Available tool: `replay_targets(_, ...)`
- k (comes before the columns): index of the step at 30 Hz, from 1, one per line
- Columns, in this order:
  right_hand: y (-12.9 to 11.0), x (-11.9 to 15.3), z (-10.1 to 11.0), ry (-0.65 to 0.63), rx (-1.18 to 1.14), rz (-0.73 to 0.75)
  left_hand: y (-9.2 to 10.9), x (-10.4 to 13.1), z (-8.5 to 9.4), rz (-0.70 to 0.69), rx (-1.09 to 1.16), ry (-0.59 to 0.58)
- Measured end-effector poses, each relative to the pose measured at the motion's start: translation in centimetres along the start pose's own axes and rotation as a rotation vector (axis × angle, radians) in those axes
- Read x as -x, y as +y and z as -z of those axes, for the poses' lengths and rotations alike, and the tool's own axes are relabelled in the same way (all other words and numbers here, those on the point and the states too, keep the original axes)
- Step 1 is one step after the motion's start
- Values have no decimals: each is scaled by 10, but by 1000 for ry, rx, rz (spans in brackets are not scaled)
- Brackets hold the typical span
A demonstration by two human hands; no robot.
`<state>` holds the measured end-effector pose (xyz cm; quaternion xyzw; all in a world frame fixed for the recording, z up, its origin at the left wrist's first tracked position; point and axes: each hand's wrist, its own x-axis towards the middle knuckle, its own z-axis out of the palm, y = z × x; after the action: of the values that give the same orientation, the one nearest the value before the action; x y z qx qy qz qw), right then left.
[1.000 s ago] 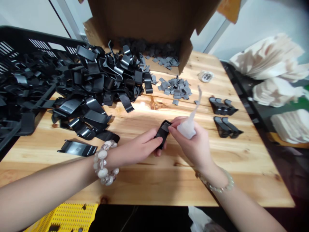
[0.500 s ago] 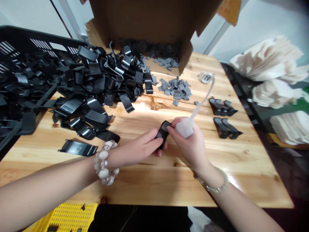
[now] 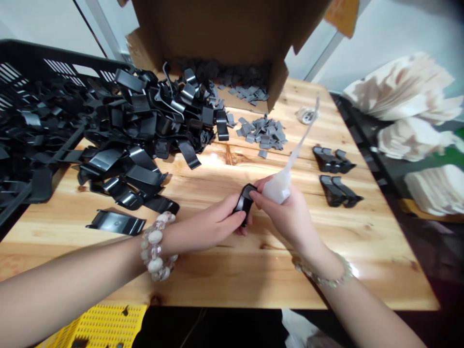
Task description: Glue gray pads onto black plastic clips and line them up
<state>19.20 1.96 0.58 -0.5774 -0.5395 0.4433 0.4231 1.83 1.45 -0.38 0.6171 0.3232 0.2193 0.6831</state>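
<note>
Holding a black piece (image 3: 243,203), the left hand (image 3: 214,223) covers it — partly.

There are 2 hands (image 3: 217,220), 1 held clip (image 3: 244,199), 1 white bottle (image 3: 277,189), 5 right-side clips (image 3: 328,162) (3 and 2), 1 cardboard box (image 3: 224,34), 1 black crate (image 3: 61,53) and 1 yellow basket (image 3: 112,324); heaped clips (image 3: 137,121) and grey pads (image 3: 264,133) defy counting.

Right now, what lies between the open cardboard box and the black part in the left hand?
In the head view, a heap of grey pieces lies there; nearer the black part, the wooden tabletop is bare.
</note>
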Motion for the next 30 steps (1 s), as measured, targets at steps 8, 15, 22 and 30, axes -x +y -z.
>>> replay_targets(8,2,2,-2,-14,-14,14,-4,-3,1,-57,51,42)
replay_targets(15,7,9,-9,-128,-21,-16,-14,-7,-3,24,376,171)
replay_targets(22,8,3,-4,-229,-306,-126,-5,-10,-2,91,440,236)
replay_targets(30,8,-2,1,-297,-456,-190,-3,-12,-1,122,475,245)
